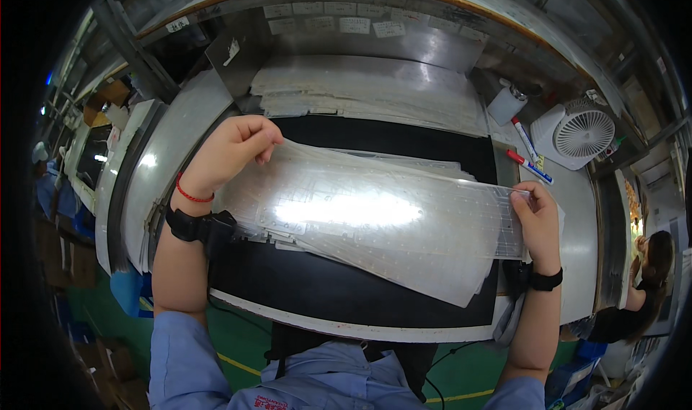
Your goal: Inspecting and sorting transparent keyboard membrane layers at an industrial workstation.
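A clear, thin plastic sheet (432, 201) with rows of small dots spans the space between my hands, glare across its middle. My left hand (245, 147) is closed in a pinch at its far left corner. With thumb and fingers, my right hand (537, 212) grips the sheet's right end. Underneath lie more such sheets, fanned at differing angles, with one long sheet (454, 277) slanting toward the near right. They rest on a black mat (346, 309). Whether my left pinch takes one sheet or several, I cannot tell.
Behind the mat lies a second pile of flat sheets (375, 86) against a metal back panel. A white fan (580, 132), markers (530, 166) and a white bottle (507, 104) stand at the right. More stacked panels (169, 150) are at the left. Another person (641, 287) works at far right.
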Motion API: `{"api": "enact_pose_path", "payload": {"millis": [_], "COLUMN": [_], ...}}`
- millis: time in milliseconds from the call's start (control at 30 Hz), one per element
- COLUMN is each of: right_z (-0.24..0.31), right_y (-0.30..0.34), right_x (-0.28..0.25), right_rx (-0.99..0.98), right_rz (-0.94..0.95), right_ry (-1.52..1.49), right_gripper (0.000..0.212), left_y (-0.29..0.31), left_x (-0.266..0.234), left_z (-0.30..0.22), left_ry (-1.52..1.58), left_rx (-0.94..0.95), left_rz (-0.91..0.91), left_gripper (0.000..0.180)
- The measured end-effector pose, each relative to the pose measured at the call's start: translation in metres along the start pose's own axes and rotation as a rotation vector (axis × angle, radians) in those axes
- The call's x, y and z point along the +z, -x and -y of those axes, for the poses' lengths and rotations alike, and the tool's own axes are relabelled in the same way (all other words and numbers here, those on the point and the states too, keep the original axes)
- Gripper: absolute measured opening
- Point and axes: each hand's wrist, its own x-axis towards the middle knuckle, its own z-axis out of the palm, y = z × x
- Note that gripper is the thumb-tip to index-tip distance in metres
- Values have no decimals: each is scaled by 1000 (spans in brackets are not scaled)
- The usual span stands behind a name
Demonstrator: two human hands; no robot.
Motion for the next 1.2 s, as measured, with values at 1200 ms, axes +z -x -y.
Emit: {"api": "enact_pose_path", "payload": {"millis": [1200], "right_z": [-12], "right_y": [-2], "right_x": [-1], "right_rx": [-190], "right_rz": [-57], "right_ry": [-188], "right_gripper": [14], "left_y": [-7], "left_x": [-3], "left_z": [9], "left_ry": [110], "left_rx": [-4], "left_rz": [-173], "left_gripper": [25]}}
